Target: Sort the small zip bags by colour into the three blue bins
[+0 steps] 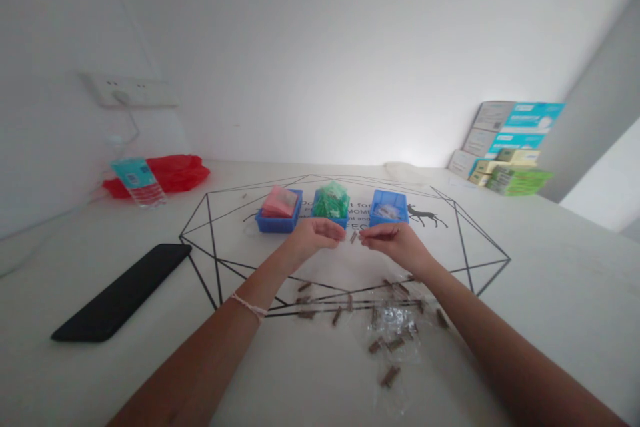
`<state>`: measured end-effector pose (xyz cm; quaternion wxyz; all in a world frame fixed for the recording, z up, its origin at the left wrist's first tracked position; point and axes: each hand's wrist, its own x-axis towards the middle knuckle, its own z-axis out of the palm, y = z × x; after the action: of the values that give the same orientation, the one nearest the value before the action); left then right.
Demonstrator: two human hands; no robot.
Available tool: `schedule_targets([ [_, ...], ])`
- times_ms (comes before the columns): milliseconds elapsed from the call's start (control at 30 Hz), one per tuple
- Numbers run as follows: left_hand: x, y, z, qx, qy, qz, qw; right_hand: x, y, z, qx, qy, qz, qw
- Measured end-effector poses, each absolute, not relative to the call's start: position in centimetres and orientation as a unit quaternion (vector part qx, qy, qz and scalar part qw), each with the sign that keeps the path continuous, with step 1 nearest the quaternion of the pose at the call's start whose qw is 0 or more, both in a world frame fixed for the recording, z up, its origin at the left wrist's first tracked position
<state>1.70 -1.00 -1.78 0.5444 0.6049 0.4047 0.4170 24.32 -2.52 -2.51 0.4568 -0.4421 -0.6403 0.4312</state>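
In the head view, my left hand (320, 233) and my right hand (393, 240) face each other over the middle of the table, fingers pinched. Stretched between their fingertips is a small clear plastic bag (355, 237) with thin brownish pieces in it; its edges are hard to make out. Just beyond my hands stand three blue bins. The left bin (277, 223) holds pink packets (280, 202), the middle bin (342, 221) green packets (332, 199), the right bin (390, 198) a few clear packets (387, 212). Nearer me, several clear bags with brown pieces (390, 375) lie scattered between my forearms.
A long black flat object (123, 293) lies at the left. Behind it are a water bottle (137, 181) and a red plastic bag (185, 172), below a wall socket (133, 91). Stacked boxes (520, 130) stand at the back right. The white table (565, 293) carries printed black lines.
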Motion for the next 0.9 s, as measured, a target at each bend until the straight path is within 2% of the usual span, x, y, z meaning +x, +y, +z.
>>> schedule_targets([
  [100,1.9,-1.0,-1.5,0.589,0.397,0.447,0.543,25.4,-2.1,-1.6,-0.46,-0.601,0.375,0.536],
  [167,2.0,-1.2,-1.3,0.579,0.405,0.447,0.549,26.5,-1.6,-1.1,-0.476,-0.59,0.348,0.552],
  [233,2.1,-1.4,-1.2,0.57,0.413,0.437,0.56,27.7,-1.3,-0.9,-0.518,-0.6,0.312,0.524],
  [400,2.2,-1.9,-0.8,0.568,0.43,0.411,0.569,30.3,-1.7,0.4,-0.648,-0.655,0.095,0.378],
  [467,2.2,-2.0,-0.7,0.571,0.434,0.405,0.567,31.1,-2.4,1.1,-0.647,-0.698,0.128,0.277],
  [567,2.2,-2.1,-0.6,0.579,0.442,0.392,0.562,31.8,-3.4,1.8,-0.625,-0.734,0.252,0.083],
  [633,2.2,-2.1,-0.7,0.583,0.448,0.382,0.559,32.0,-3.8,1.7,-0.604,-0.735,0.309,0.007],
  [733,2.1,-2.0,-0.9,0.586,0.456,0.367,0.56,32.0,-3.8,1.1,-0.58,-0.737,0.348,0.002],
  [900,2.1,-1.7,-1.6,0.594,0.451,0.352,0.566,30.9,-3.3,0.4,-0.546,-0.729,0.393,0.128],
])
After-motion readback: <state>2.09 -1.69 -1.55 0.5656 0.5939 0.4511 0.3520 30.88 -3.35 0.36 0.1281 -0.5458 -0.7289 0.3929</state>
